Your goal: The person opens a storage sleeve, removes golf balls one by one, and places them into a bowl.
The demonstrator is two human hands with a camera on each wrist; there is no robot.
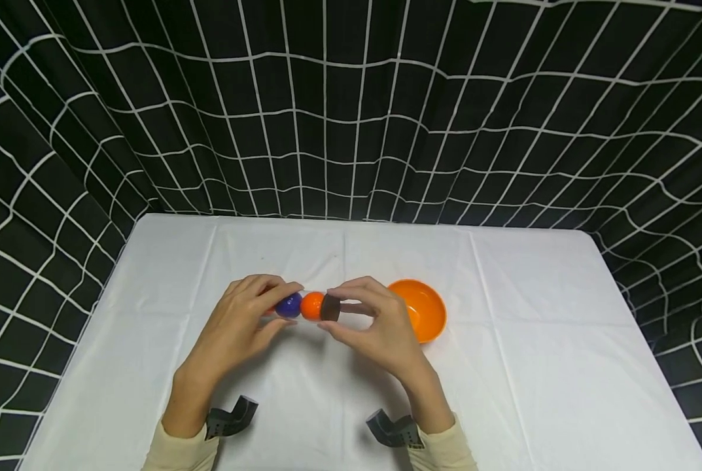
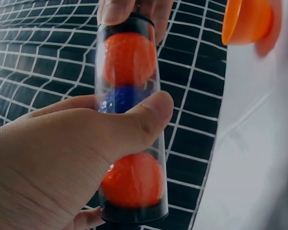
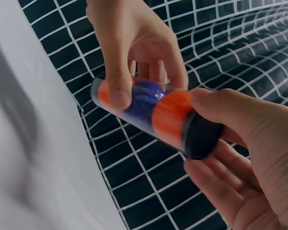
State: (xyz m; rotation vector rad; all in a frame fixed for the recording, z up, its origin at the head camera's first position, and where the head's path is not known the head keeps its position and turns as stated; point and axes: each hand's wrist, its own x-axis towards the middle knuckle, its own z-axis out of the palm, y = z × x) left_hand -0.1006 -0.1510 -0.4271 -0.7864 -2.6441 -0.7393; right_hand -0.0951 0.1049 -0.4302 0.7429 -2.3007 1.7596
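Note:
Between the two hands, above the table, is a clear plastic tube (image 2: 162,139) with a black cap at each end. Inside it sit an orange ball (image 1: 312,305), a blue ball (image 1: 290,305) and a second orange ball (image 2: 134,180), in a row. My left hand (image 1: 237,320) grips the tube around its middle, thumb across the blue ball in the left wrist view. At the other end my right hand (image 1: 380,325) pinches the black cap (image 3: 201,136) between thumb and fingers. In the head view the left hand hides most of the far orange ball.
An orange bowl (image 1: 430,311) stands on the white-covered table (image 1: 539,340), just right of the right hand. Black curtains with a white grid (image 1: 339,98) hang behind the table and along both sides. A dark wrist mount (image 1: 233,418) sits on each forearm.

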